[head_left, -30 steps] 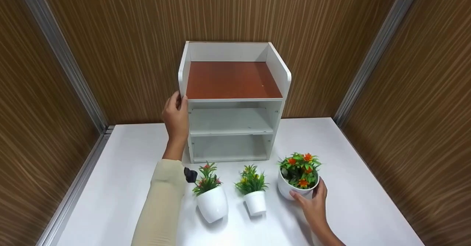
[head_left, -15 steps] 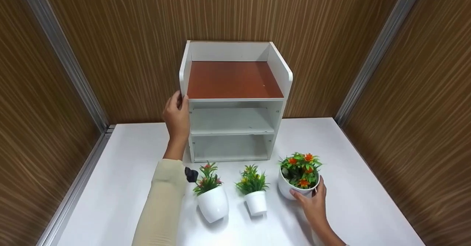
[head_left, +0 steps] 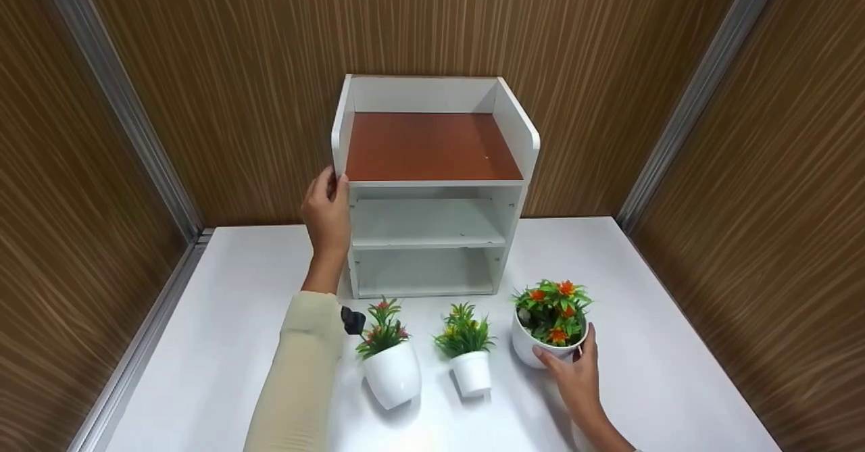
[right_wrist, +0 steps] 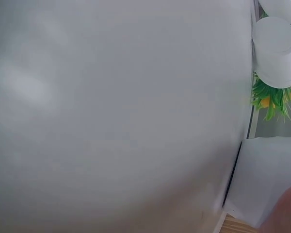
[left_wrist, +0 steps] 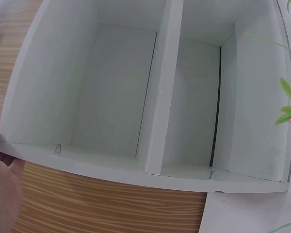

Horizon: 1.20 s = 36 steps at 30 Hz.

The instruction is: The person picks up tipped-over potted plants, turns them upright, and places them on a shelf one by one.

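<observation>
White table [head_left: 642, 384], hands [head_left: 327, 214] gripping shelf [head_left: 432, 188], pot [head_left: 540, 344]

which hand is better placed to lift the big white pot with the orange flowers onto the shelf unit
Right, most likely. The right hand already cups the big white pot with orange flowers, while the left hand grips the side panel of the white shelf unit with a brown top, steadying it.

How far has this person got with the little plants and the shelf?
Nothing is on the white shelf unit yet: all three levels are bare. In hand: the left hand grips its left side panel, and the right hand holds the large orange-flowered pot, which is on the table. The pink-flowered pot and the small yellow-flowered pot stand untouched.
</observation>
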Available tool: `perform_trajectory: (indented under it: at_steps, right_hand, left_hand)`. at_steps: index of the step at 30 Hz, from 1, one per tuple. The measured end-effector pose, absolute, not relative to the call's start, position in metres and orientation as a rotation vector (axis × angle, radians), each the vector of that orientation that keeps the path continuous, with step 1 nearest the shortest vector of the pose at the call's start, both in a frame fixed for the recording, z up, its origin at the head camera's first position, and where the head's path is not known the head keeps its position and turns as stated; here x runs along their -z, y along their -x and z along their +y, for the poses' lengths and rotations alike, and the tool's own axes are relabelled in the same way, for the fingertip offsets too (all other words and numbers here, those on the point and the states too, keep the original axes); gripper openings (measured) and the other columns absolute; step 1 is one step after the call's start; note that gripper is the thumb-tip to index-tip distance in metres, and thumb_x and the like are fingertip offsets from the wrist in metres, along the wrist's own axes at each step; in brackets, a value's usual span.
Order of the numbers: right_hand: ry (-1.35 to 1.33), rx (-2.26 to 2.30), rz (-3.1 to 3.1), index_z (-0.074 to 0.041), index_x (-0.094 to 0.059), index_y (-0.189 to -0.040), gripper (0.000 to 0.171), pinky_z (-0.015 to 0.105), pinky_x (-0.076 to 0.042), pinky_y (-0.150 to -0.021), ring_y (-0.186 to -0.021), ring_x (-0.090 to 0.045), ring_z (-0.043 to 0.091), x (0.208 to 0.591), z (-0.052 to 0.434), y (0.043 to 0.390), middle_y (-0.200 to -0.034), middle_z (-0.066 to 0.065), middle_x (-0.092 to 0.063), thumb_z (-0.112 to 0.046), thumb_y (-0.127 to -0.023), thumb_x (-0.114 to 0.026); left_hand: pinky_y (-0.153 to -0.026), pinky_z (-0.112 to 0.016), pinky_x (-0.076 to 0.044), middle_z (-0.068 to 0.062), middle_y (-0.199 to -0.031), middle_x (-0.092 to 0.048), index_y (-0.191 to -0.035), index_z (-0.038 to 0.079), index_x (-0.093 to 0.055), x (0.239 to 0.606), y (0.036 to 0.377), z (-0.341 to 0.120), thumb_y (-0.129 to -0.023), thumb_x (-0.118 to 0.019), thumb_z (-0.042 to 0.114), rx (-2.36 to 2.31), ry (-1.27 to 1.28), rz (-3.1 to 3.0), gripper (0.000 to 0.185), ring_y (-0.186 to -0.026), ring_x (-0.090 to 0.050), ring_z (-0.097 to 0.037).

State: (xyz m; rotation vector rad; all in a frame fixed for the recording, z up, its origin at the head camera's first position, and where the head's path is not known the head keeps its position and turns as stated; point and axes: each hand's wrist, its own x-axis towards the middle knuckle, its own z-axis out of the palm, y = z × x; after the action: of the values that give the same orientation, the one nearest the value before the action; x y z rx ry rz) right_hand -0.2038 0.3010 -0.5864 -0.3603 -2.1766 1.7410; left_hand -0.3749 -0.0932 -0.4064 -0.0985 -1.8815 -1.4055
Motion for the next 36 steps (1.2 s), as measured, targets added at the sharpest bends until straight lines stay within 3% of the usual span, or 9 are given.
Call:
perform_trajectory:
  at_steps: [12, 20, 30, 36]
  right_hand:
    - [0.458, -1.644, -2.245, -0.010, -0.007, -0.162, 0.122, 0.051, -0.018, -0.125, -0.152, -0.016, 0.035, 0.579, 0.297, 0.206, -0.162, 0.022, -0.016, -0.031, -0.075, -0.091]
    - [0.476, -1.694, -2.201, -0.010, -0.010, -0.161, 0.120, 0.052, -0.021, -0.124, -0.153, -0.017, 0.035, 0.574, 0.296, 0.205, -0.161, 0.021, -0.014, -0.030, -0.076, -0.091]
    - [0.389, -1.771, -2.054, -0.013, -0.013, -0.161, 0.115, 0.049, -0.023, -0.124, -0.153, -0.019, 0.032, 0.541, 0.283, 0.199, -0.160, 0.017, -0.016, -0.020, -0.077, -0.090]
    - [0.369, -1.649, -2.067, -0.012, -0.017, -0.160, 0.113, 0.051, -0.024, -0.124, -0.150, -0.023, 0.030, 0.517, 0.270, 0.192, -0.158, 0.015, -0.022, -0.025, -0.075, -0.091]
  left_hand:
    - [-0.098, -0.032, -0.056, -0.013, -0.126, -0.067, -0.135, 0.004, -0.062, 0.407, 0.377, -0.093, -0.103, -0.060, 0.024, 1.401, 0.092, -1.877, 0.038, -0.117, -0.065, -0.021]
    - [-0.099, -0.032, -0.055, -0.014, -0.127, -0.067, -0.136, 0.003, -0.061, 0.407, 0.377, -0.091, -0.103, -0.059, 0.024, 1.393, 0.103, -1.881, 0.039, -0.118, -0.065, -0.022]
    - [-0.098, -0.032, -0.055, -0.012, -0.128, -0.066, -0.136, 0.003, -0.061, 0.407, 0.378, -0.088, -0.103, -0.059, 0.023, 1.410, 0.112, -1.884, 0.038, -0.118, -0.064, -0.020]
    - [-0.099, -0.032, -0.055, -0.011, -0.128, -0.066, -0.136, 0.004, -0.061, 0.407, 0.378, -0.087, -0.104, -0.058, 0.025, 1.407, 0.104, -1.890, 0.039, -0.119, -0.064, -0.019]
